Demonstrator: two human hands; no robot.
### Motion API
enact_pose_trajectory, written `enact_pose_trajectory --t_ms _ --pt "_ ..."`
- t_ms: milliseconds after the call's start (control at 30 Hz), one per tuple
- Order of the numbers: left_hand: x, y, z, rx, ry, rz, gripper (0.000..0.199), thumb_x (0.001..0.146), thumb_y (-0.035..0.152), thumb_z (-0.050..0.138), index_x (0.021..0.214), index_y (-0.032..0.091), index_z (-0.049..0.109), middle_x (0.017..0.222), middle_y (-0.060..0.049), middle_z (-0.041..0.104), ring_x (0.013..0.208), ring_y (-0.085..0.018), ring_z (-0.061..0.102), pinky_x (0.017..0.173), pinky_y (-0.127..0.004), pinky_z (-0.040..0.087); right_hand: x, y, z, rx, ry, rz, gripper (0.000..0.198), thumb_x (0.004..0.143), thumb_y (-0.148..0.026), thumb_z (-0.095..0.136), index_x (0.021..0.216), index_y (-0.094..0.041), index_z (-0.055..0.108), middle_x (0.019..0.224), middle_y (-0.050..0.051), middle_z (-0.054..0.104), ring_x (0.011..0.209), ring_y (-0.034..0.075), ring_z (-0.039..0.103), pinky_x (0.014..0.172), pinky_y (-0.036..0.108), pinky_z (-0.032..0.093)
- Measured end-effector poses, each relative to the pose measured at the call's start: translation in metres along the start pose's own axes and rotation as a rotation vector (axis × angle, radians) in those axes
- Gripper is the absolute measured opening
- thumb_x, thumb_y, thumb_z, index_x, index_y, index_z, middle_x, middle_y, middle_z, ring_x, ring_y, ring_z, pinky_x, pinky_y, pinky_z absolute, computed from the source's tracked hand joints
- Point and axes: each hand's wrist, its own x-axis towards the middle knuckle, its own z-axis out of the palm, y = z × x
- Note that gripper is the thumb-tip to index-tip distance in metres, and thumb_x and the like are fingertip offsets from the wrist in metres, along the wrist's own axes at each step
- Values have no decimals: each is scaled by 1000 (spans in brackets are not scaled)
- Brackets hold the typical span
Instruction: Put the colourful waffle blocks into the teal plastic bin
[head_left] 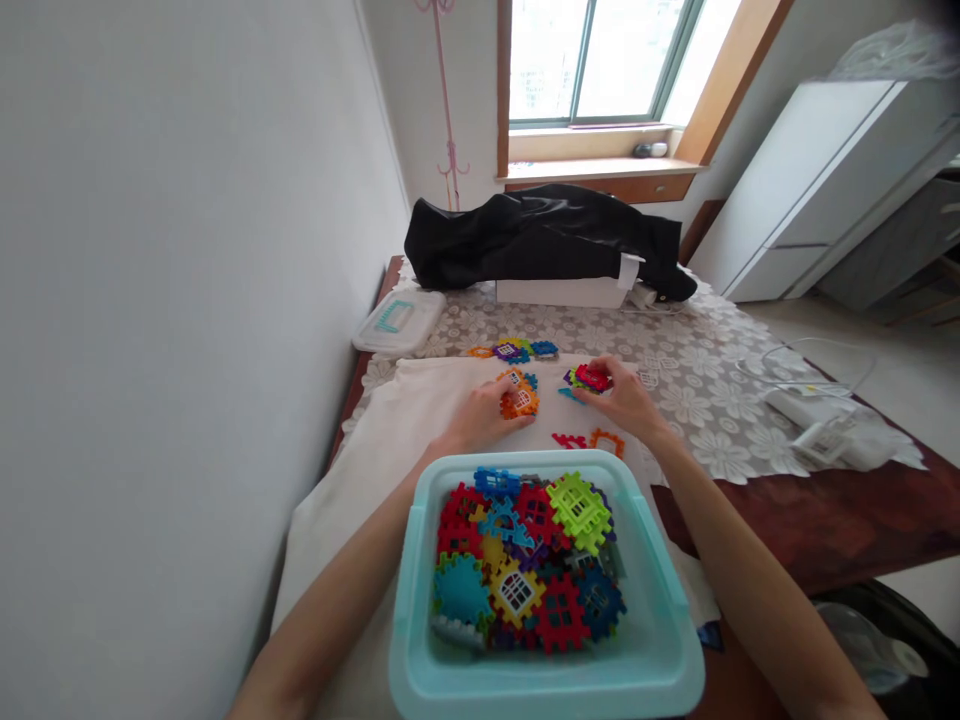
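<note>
My left hand [480,415] is closed around an orange interlocking block [523,402] with a white window, and bits of blue pieces show behind it. To the right, my right hand [621,402] grips a small stack of interlocking blocks [588,378], red on top with green and purple beneath. A light blue piece lies by that stack. Nearer me on the white cloth are a red piece [569,440] and an orange frame-shaped piece [607,441]. Close to my body, a mint-green plastic tub [551,685] holds many coloured interlocking blocks.
Beyond my hands is a row of coloured blocks [514,350]. A white lid [399,320] lies at the back left. A black cover [555,235] drapes over a white box at the table's far end. White cables and a device [825,425] sit at right; the wall [187,300] runs along the left.
</note>
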Motion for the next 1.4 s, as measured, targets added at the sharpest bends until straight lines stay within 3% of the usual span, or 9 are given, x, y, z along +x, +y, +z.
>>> enact_pose_trajectory --t_ms 167,267,533,667,867,1033,1133,1233,1400 --pt "1 -9 12 136 -57 107 22 98 38 80 108 25 65 119 -10 78 115 -32 74 104 -48 59 -18 -24 -46 -243 -270 -2 33 91 -49 82 111 -27 66 109 8 80 101 31 74 88 42 54" --pt "1 -12 14 138 -49 97 21 100 38 78 109 25 64 121 -10 77 117 -32 74 103 -47 60 -41 -37 -58 -282 -371 22 34 96 -51 78 116 -27 66 114 7 80 107 30 73 91 39 52" --pt "-1 -7 15 112 -22 29 21 102 36 75 114 25 62 120 -9 77 111 -31 76 96 -43 60 -79 -53 -45 -394 -467 120 25 97 -40 69 109 -24 53 115 13 76 105 32 72 87 38 47" --pt "-1 -3 17 158 -23 17 24 98 35 79 109 25 62 116 -11 78 110 -33 76 94 -43 59 -76 -57 -42 -398 -493 65 25 95 -35 69 105 -24 49 110 13 75 101 31 71 85 37 45" --pt "0 -2 4 137 -61 1 22 91 32 81 94 25 60 98 -8 77 94 -30 74 83 -41 55 -56 -43 -37 -336 -481 58 40 87 -46 80 104 -25 50 98 6 72 89 25 66 77 33 42" --pt "1 -22 -21 30 -112 67 24 88 40 83 88 25 63 91 -4 75 84 -26 69 77 -39 51 -11 -42 -10 -243 -391 -44 36 87 -40 79 106 -25 52 97 3 70 88 23 64 79 32 45" --pt "2 -40 -28 -43 -2 48 29 86 44 85 95 25 66 97 -3 77 87 -25 69 82 -39 53 22 -47 22 -207 -280 -119 38 88 -36 80 111 -25 52 106 5 72 95 24 66 84 34 47" --pt "4 -53 -30 -112 130 17 33 84 45 86 97 24 65 113 -6 80 98 -27 71 90 -41 55 44 -46 51 -222 -270 -145 37 88 -29 80 112 -24 53 114 9 73 101 26 68 89 35 50" --pt "8 -54 -27 -154 184 10 35 82 43 88 94 24 61 115 -8 81 102 -27 72 93 -41 56 46 -33 76 -260 -264 -159 39 92 -30 78 123 -22 55 122 13 73 112 31 69 95 38 54"
